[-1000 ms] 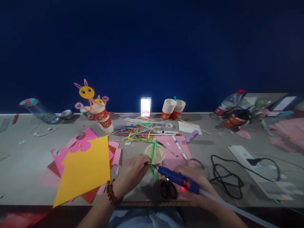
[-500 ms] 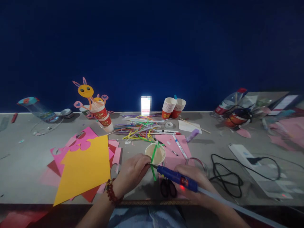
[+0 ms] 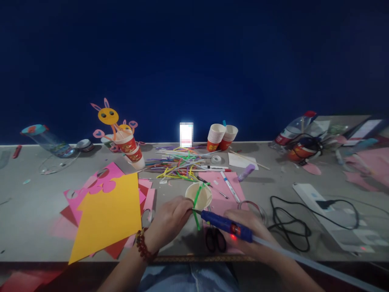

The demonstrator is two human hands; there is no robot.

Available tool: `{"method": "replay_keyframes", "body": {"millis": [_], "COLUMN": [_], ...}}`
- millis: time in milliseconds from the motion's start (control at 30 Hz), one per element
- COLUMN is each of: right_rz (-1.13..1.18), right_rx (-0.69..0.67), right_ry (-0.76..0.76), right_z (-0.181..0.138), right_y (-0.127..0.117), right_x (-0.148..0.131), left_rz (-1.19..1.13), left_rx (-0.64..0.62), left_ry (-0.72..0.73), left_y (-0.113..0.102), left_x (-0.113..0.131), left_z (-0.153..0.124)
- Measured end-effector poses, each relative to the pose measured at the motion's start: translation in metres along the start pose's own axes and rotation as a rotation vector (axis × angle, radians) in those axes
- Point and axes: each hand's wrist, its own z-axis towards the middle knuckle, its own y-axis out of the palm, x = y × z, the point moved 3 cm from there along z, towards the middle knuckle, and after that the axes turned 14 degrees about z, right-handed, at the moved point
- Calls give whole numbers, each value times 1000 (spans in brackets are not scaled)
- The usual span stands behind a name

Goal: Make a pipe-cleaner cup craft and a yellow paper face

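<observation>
My left hand is closed at the near left side of a paper cup, fingertips at its rim. A green pipe cleaner lies across that rim, one end over the cup's mouth and the other hanging toward me. My right hand grips a blue hot glue gun with a lit red lamp. A long pale glue stick sticks out of its back. The gun's nozzle meets the green pipe cleaner beside my left fingertips; whether glue is coming out cannot be seen.
Black-handled scissors lie below the gun. Yellow paper tops coloured sheets at left. Behind are loose pipe cleaners, stacked paper cups and a decorated cup figure. A black cord and power strip lie at right.
Both hands, the cup and the glue gun stay nearly in place. The green pipe cleaner's upper end appears slightly lower, and the whole view has shifted a little.
</observation>
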Motion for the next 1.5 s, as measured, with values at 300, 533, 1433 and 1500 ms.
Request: {"method": "replay_keyframes", "body": {"millis": [300,533,1433,1500], "right_rz": [-15,-39,-29,-24], "right_rx": [4,10,21,40], "right_ry": [23,12,26,42], "right_z": [0,1,-5,-7], "right_y": [-1,0,-5,-8], "right_x": [-2,-2,-1,-2], "left_rz": [-3,14,-33,-41], "left_rx": [19,10,6,14], "left_ry": [15,10,-21,-42], "left_y": [0,0,4,4], "left_x": [0,0,-5,-7], "left_z": [1,1,-7,-8]}}
